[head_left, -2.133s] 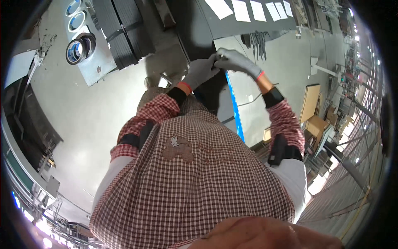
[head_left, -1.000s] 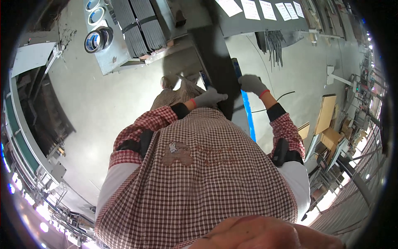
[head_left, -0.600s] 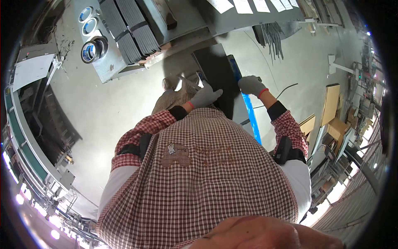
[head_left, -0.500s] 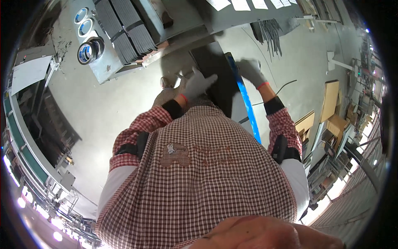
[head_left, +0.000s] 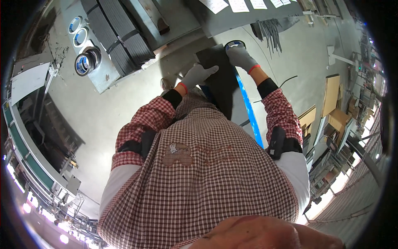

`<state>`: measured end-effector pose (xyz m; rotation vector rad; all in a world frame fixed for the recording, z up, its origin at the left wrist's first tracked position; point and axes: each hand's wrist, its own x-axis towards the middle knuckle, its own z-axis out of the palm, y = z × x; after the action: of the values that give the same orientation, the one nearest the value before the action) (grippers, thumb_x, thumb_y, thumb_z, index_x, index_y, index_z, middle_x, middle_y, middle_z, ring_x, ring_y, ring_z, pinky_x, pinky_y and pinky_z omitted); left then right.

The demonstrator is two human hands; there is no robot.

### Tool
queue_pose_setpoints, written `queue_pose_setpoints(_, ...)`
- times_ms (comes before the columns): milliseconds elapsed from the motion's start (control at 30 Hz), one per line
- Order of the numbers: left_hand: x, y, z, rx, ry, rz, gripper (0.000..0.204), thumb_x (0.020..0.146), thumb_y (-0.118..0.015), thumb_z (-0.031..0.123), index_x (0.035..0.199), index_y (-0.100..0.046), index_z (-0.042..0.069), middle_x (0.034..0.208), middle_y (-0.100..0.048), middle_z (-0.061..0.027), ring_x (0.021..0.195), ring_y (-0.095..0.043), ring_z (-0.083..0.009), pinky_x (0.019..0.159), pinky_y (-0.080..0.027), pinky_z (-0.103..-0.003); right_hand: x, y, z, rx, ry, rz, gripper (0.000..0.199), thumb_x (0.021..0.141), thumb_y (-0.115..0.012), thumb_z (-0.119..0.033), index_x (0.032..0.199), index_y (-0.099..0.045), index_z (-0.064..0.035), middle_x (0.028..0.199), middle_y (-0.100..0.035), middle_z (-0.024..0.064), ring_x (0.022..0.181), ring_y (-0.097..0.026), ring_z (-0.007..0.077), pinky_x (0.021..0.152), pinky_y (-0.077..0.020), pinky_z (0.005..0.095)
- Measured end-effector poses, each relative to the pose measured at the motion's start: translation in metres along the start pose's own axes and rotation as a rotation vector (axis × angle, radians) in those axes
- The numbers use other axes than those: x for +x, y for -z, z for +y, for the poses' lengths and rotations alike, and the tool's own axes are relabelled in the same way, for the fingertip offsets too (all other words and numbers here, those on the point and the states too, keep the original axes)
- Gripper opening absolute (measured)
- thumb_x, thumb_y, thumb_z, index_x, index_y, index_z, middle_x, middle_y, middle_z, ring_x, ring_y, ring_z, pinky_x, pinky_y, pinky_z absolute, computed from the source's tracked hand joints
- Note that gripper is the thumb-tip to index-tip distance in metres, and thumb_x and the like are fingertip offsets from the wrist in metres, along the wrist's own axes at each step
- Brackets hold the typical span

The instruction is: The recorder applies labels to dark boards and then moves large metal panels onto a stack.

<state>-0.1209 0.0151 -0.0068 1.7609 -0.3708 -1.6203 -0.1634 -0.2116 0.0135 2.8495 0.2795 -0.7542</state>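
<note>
A long black panel [head_left: 224, 79] lies in front of me, running from my apron toward the far bench. My left hand [head_left: 198, 76], in a grey glove, grips its left edge, thumb across the top; the other fingers are partly hidden. At the panel's far right corner my gloved right hand [head_left: 241, 58] is closed on a tape roll [head_left: 235, 43], whose dark ring and blue-and-white core show beyond the fingers. A bright blue strip [head_left: 248, 103] runs along the right side beneath the panel.
At the far left, a bench holds several tape rolls [head_left: 84, 64] and strapped stacks of black strips [head_left: 118, 31]. White papers [head_left: 238, 5] lie on the far bench, with dark strips [head_left: 270, 35] hanging below. Cardboard pieces [head_left: 330, 95] stand at the right. A conveyor [head_left: 31, 151] curves along the left.
My right hand has moved left and away from me to the panel's far corner, where the tape roll now shows. My left hand's fingers have drawn in at the panel's left edge.
</note>
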Motion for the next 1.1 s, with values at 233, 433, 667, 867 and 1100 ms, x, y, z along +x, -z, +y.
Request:
queue_pose_setpoints(233, -0.07, 0.025, 0.007, -0.054, -0.237, 0.321, 0.078, 0.075, -0.071, 0.037, 0.13, -0.035, -0.004, 0.083, -0.063, -0.0149, 0.076, -0.064, -0.0227, 0.068, -0.051, -0.032, -0.043, 0.068, 0.027, 0.677, 0.323, 0.233, 0.044, 0.071, -0.05, 0.001, 0.112, -0.059, -0.0099, 0.105, -0.061, 0.0166, 0.096, -0.06, 0.0312, 0.083, -0.0484, 0.04)
queue_pose_setpoints(433, -0.131, 0.023, 0.047, -0.05, -0.344, 0.337, 0.078, 0.073, -0.071, 0.016, 0.137, -0.03, -0.002, 0.078, -0.062, -0.0088, 0.071, -0.062, -0.0171, 0.067, -0.05, -0.029, -0.053, 0.157, -0.08, 0.746, 0.431, -0.203, 0.046, 0.082, -0.055, -0.012, 0.127, -0.052, -0.0212, 0.093, -0.06, 0.0137, 0.083, -0.062, 0.0271, 0.07, -0.0501, 0.0386)
queue_pose_setpoints(667, -0.107, 0.046, 0.006, -0.165, -0.21, 0.455, 0.059, 0.077, -0.062, 0.009, 0.131, -0.039, -0.001, 0.077, -0.061, -0.0111, 0.07, -0.062, -0.0175, 0.064, -0.05, -0.03, -0.035, 0.124, 0.033, 0.593, 0.141, 0.094, 0.026, 0.073, -0.066, -0.014, 0.097, -0.064, -0.0053, 0.087, -0.066, 0.0115, 0.079, -0.063, 0.0299, 0.073, -0.0498, 0.0392)
queue_pose_setpoints(867, 0.053, -0.002, -0.046, 0.007, -0.198, 0.539, 0.034, 0.078, -0.052, 0.009, 0.11, -0.053, -0.003, 0.085, -0.064, -0.017, 0.073, -0.064, -0.0307, 0.062, -0.052, -0.035, 0.038, -0.088, 0.022, 1.082, -0.129, -0.146, 0.029, 0.078, -0.061, -0.012, 0.106, -0.064, -0.0032, 0.099, -0.068, 0.0095, 0.091, -0.063, 0.0208, 0.086, -0.047, 0.0338)
queue_pose_setpoints(1100, 0.069, 0.021, -0.091, 0.306, -1.029, 0.277, 0.018, 0.092, -0.041, 0.005, 0.1, -0.056, 0.001, 0.076, -0.049, 0.0007, 0.064, -0.043, -0.0074, 0.056, -0.042, -0.027, 0.029, -0.049, -0.006, 1.301, -0.344, 0.185, 0.036, 0.08, -0.062, -0.008, 0.114, -0.057, 0.0012, 0.108, -0.063, 0.0103, 0.099, -0.058, 0.018, 0.088, -0.0465, 0.0321)
